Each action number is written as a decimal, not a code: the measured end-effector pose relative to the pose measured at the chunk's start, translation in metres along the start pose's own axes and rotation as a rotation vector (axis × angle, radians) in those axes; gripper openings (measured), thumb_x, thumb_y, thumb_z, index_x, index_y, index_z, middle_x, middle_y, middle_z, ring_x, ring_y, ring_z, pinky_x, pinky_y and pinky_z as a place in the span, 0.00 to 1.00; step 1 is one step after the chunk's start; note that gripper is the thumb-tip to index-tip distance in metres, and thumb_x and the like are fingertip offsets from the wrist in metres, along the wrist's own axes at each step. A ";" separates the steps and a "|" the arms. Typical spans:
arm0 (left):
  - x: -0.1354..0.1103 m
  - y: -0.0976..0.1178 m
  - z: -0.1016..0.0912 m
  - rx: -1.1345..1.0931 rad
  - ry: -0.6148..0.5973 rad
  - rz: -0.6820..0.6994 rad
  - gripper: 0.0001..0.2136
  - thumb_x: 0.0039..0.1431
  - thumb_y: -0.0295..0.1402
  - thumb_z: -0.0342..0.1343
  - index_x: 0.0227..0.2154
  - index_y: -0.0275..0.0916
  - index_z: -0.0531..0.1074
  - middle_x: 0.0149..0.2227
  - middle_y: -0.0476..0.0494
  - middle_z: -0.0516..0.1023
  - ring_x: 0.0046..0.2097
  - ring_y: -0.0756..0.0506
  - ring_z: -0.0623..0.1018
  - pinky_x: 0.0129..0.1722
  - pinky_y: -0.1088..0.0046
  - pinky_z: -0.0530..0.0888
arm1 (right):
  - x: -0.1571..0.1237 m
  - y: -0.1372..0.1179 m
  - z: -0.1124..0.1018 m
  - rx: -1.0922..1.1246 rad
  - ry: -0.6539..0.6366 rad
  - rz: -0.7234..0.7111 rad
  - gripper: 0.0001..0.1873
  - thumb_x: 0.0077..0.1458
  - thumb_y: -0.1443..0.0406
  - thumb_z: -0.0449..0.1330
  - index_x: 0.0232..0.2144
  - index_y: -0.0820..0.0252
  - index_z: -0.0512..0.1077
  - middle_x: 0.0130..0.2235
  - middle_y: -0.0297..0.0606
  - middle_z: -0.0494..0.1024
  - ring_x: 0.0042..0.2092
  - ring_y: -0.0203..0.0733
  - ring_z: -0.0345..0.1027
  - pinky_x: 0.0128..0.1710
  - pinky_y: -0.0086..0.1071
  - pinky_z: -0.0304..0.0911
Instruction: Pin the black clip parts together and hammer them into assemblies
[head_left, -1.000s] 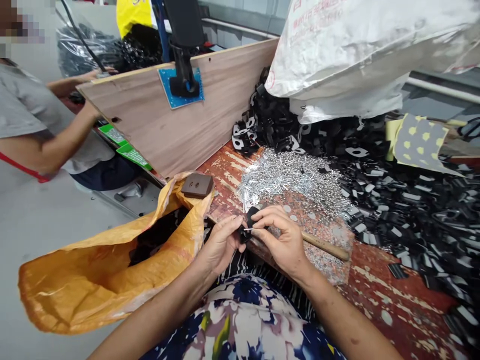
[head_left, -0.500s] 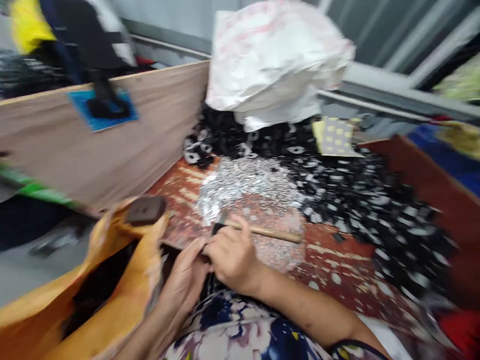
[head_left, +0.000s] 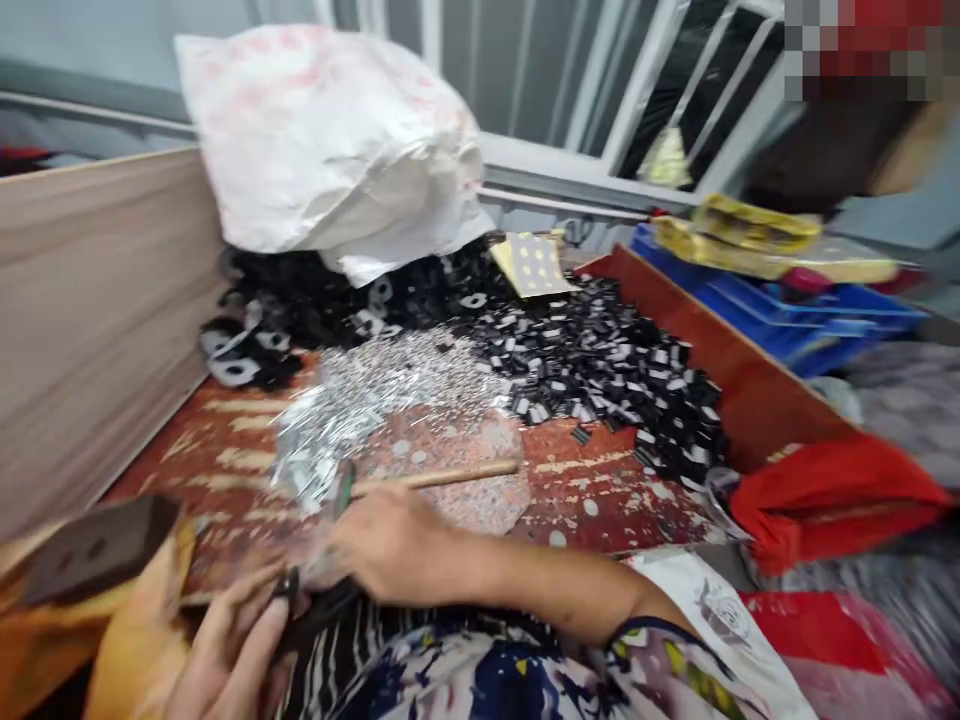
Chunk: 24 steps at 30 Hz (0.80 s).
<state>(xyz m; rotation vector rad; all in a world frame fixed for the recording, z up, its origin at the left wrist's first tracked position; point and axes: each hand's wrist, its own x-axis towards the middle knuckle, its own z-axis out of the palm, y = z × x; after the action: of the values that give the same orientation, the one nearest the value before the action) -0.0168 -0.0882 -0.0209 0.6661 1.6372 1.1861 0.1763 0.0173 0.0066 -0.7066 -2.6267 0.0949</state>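
Low in the view, my left hand (head_left: 232, 645) is closed, a small black piece (head_left: 286, 583) pinched between thumb and fingers. My right hand (head_left: 397, 545) is just to its right, its fingertips smeared by motion, so whether they grip anything is unclear. Behind the right hand lies a hammer-like tool with a wooden handle (head_left: 457, 473), its dark head partly hidden. Farther back, thin silver metal strips (head_left: 375, 385) are spread on the worn red tabletop (head_left: 585, 465). A heap of small black-and-white pieces (head_left: 600, 355) sits to the right of them.
A big white sack (head_left: 330, 140) rests on black parts at the back. Wooden boards (head_left: 97, 310) wall the left side. A yellow bag with a dark block (head_left: 101, 550) stands at lower left. Blue trays (head_left: 795, 310) and red cloth (head_left: 832, 500) are on the right, where another person is partly visible.
The view has swung to the right, bringing in the blue trays and red cloth. My hands, close together before, are now slightly apart, the left one with the black piece showing.
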 end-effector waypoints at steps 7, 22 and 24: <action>0.007 0.000 -0.018 -0.053 0.015 0.117 0.20 0.59 0.54 0.59 0.37 0.40 0.77 0.30 0.47 0.74 0.33 0.44 0.72 0.29 0.74 0.70 | -0.033 0.069 -0.006 -0.359 -0.247 0.342 0.09 0.59 0.63 0.65 0.39 0.62 0.72 0.42 0.50 0.78 0.45 0.55 0.70 0.40 0.40 0.61; 0.034 -0.030 0.003 0.161 0.083 0.294 0.20 0.68 0.48 0.46 0.24 0.41 0.65 0.23 0.52 0.65 0.27 0.47 0.66 0.30 0.70 0.62 | -0.065 0.011 -0.026 0.092 0.113 0.180 0.34 0.67 0.69 0.54 0.71 0.43 0.56 0.34 0.37 0.79 0.28 0.40 0.70 0.27 0.34 0.65; 0.035 -0.033 0.003 0.150 0.093 0.296 0.20 0.69 0.48 0.45 0.24 0.42 0.65 0.23 0.51 0.65 0.27 0.47 0.66 0.30 0.70 0.62 | -0.065 0.007 -0.015 0.017 0.049 0.155 0.31 0.68 0.68 0.53 0.70 0.47 0.60 0.28 0.35 0.74 0.25 0.39 0.66 0.23 0.33 0.61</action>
<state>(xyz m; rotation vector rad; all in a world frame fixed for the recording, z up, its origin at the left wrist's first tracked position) -0.0243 -0.0698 -0.0651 0.9883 1.7601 1.3284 0.2363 -0.0094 -0.0052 -0.8948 -2.5187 0.1431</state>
